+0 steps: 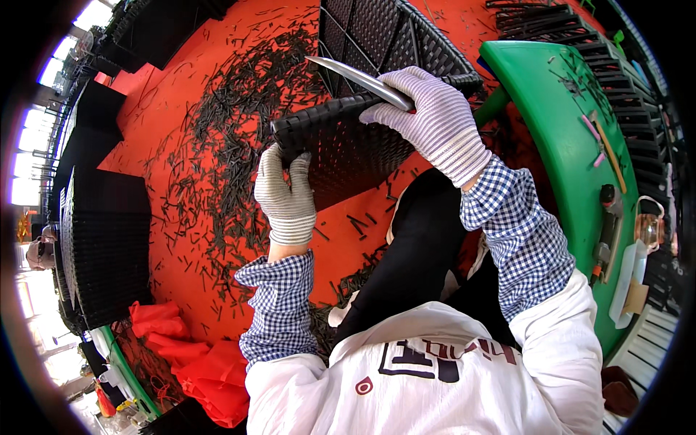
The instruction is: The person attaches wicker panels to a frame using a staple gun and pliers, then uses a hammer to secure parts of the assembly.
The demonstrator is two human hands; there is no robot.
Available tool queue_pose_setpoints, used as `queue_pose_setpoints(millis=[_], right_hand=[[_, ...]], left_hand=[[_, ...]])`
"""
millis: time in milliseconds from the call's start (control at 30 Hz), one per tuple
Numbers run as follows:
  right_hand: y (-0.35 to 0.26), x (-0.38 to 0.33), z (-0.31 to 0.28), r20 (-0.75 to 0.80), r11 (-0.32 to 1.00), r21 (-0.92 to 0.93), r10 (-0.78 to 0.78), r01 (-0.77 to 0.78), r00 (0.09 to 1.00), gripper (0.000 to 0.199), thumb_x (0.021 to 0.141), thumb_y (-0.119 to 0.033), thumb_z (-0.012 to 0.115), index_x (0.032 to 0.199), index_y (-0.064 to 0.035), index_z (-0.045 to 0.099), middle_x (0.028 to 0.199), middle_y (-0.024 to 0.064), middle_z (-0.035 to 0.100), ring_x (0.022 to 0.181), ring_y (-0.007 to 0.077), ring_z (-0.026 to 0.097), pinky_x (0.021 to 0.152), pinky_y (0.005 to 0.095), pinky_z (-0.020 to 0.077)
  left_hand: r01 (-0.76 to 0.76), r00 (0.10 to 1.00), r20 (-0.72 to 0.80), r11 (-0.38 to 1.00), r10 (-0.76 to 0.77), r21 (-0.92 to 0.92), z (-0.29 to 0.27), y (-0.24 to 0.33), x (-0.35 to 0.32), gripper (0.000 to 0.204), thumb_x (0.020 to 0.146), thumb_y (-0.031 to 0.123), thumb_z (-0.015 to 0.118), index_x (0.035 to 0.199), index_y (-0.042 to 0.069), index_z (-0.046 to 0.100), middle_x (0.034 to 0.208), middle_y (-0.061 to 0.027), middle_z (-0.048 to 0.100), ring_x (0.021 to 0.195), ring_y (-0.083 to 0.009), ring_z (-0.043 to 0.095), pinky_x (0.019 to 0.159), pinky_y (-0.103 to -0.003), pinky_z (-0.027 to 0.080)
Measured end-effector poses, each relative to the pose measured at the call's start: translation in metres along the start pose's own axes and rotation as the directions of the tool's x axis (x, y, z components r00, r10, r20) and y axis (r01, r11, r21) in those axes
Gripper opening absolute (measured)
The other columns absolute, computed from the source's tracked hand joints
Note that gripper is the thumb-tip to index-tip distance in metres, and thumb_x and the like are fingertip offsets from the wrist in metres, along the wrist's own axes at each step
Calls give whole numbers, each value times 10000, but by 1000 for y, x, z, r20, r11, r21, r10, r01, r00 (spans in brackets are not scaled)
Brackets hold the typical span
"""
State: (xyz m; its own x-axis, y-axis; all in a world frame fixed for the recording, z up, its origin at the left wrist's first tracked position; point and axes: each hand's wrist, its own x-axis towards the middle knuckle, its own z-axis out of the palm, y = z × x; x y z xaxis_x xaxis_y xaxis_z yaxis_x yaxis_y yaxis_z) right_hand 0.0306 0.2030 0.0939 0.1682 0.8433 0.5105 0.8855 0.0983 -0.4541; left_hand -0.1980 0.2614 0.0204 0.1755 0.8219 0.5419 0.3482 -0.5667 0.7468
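A black woven plastic-rattan furniture piece [348, 156] stands in front of me, with a thick wrapped edge along its top. My left hand [285, 199], in a striped whitish glove, is closed on the near left corner of that edge, the thumb on the near side. In my right hand [435, 119], also gloved, is a knife [355, 77] with a long, silvery, pointed blade. It lies just above the woven edge, pointing to the upper left; the fingers hide its rear end. Whether the blade touches the weave I cannot tell.
Black offcuts [225, 138] litter the red floor [333, 250]. At right, a green table [573, 138] bears hand tools [607, 225] and pink sticks. Stacked black woven pieces [109, 246] stand at left, near crumpled red cloth [210, 370]. My legs [413, 254] are below the work.
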Motion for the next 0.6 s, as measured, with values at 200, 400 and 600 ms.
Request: queue_pose_setpoints(millis=[200, 400, 600], right_hand=[[3, 0, -3, -4, 1000, 6, 25, -25, 1000, 515, 760, -530, 805, 1045, -109, 726, 905, 62, 656, 803, 293, 681, 717, 393, 547], [10, 1, -2, -44, 1000, 13, 0, 0, 999, 490, 759, -547, 800, 989, -119, 728, 882, 53, 653, 797, 289, 675, 729, 394, 546], [13, -2, -3, -7, 998, -8, 65, -65, 998, 527, 771, -591, 767, 1039, -139, 730, 970, 53, 679, 865, 295, 694, 780, 408, 556]], left_hand=[[95, 995, 48, 992, -91, -80, 3, 7, 8, 140, 973, 112, 659, 1059, 4, 680, 874, -100, 709, 789, -171, 659, 754, -311, 528], [405, 914, 245, 713, -322, -573, -13, 8, 18, 296, 1051, 178, 585, 1286, 13, 659, 1085, -6, 704, 942, -77, 625, 823, -251, 506], [450, 893, 339, 606, -296, -656, -12, 7, 25, 454, 1016, 265, 641, 1381, 0, 584, 1259, -87, 680, 1158, -197, 643, 1006, -329, 513]])
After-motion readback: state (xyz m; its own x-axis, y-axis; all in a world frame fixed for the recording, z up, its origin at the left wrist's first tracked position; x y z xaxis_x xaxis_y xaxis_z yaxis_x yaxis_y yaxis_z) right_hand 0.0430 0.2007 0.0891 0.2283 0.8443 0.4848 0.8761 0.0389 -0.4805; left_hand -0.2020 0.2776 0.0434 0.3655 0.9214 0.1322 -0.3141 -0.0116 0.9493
